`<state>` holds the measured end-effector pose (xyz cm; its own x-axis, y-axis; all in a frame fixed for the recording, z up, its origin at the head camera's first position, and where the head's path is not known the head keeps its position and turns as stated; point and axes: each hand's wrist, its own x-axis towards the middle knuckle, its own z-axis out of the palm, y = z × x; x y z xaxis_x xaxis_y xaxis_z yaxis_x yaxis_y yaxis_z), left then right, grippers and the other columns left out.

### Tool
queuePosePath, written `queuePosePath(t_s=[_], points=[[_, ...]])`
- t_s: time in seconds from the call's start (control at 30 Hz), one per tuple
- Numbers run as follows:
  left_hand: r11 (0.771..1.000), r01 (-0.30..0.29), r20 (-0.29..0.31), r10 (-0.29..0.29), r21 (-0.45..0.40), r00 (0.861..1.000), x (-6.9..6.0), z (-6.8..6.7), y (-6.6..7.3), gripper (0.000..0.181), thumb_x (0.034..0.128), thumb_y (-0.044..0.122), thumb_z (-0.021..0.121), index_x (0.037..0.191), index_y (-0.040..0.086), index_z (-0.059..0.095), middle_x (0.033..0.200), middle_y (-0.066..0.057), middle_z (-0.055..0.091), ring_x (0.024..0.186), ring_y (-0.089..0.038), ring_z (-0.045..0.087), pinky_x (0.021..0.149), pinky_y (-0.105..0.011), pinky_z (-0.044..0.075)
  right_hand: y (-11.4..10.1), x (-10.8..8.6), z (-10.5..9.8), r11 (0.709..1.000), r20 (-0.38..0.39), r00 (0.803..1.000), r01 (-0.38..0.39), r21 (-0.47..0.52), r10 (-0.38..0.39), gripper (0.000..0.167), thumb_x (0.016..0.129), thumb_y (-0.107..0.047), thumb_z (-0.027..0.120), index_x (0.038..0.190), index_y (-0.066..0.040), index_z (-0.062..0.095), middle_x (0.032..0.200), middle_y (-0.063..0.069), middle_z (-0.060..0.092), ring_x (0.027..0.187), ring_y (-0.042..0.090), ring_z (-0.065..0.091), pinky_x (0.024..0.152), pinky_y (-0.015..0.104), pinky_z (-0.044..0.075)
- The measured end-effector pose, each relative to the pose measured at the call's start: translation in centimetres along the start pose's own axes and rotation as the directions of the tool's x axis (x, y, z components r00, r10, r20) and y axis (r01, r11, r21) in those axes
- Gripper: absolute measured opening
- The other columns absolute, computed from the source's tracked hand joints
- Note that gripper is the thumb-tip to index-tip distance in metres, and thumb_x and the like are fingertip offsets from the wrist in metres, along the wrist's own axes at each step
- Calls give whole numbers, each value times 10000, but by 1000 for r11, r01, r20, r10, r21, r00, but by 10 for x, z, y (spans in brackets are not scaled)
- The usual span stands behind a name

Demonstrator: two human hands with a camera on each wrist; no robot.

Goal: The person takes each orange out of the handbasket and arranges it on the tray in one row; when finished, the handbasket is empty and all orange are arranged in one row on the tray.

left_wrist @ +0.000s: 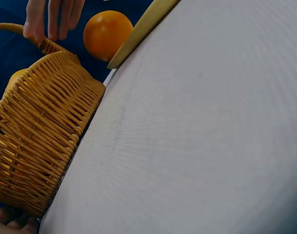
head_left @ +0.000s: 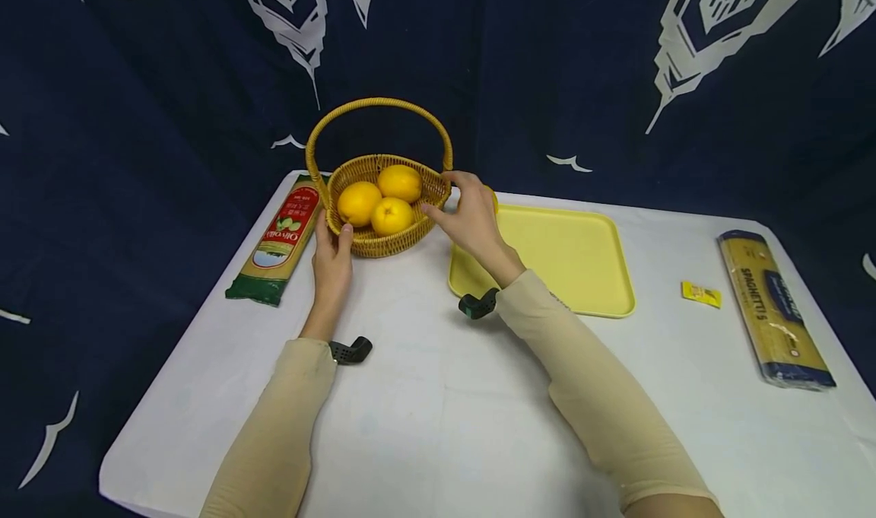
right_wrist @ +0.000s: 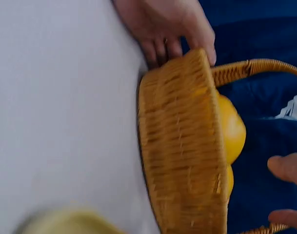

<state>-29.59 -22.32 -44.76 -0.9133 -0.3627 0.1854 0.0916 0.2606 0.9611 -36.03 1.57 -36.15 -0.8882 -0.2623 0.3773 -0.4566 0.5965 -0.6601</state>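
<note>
A wicker basket with a tall hoop handle stands at the back left of the table. Three yellow-orange fruits, one a round orange, lie inside. My left hand grips the basket's left side, thumb at the rim; its fingers curl by the base in the right wrist view. My right hand is over the basket's right rim by the handle's foot, thumb and finger spread apart, holding nothing visible. Another orange sits by the yellow tray, mostly hidden behind the right hand in the head view.
A green-and-red pasta packet lies left of the basket. On the right are a small yellow sachet and a spaghetti packet. Dark patterned cloth hangs behind the white table.
</note>
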Motion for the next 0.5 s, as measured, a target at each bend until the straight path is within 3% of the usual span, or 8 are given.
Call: queuePosePath(t_s=[0.1, 0.27, 0.5], points=[[1000, 3, 0, -3, -4, 1000, -1, 0, 1, 710, 1127, 438, 448, 1710, 189, 127, 1763, -28, 201, 1605, -134, 215, 1311, -318, 212, -6, -2, 4, 1000, -18, 999, -29, 11, 29, 630, 933, -329, 804, 1436, -6, 605, 1495, 174, 552, 1338, 332, 539, 1132, 462, 454], [1000, -8, -3, 7, -11, 1000, 0, 1, 2, 704, 1130, 419, 451, 1707, 170, 135, 1759, -50, 219, 1604, -159, 234, 1311, -326, 220, -15, -4, 12, 998, 1, 999, -50, 34, 50, 688, 919, -369, 815, 1460, -11, 585, 1453, 176, 541, 1258, 348, 538, 1054, 454, 469], [1000, 0, -1, 0, 17, 1000, 0, 0, 1, 700, 1123, 463, 440, 1707, 231, 132, 1760, -20, 215, 1602, -127, 219, 1314, -323, 206, -21, 5, 30, 999, 132, 990, -46, -6, 46, 745, 943, -414, 783, 1520, -27, 515, 1549, 146, 537, 1444, 329, 474, 1241, 455, 349]])
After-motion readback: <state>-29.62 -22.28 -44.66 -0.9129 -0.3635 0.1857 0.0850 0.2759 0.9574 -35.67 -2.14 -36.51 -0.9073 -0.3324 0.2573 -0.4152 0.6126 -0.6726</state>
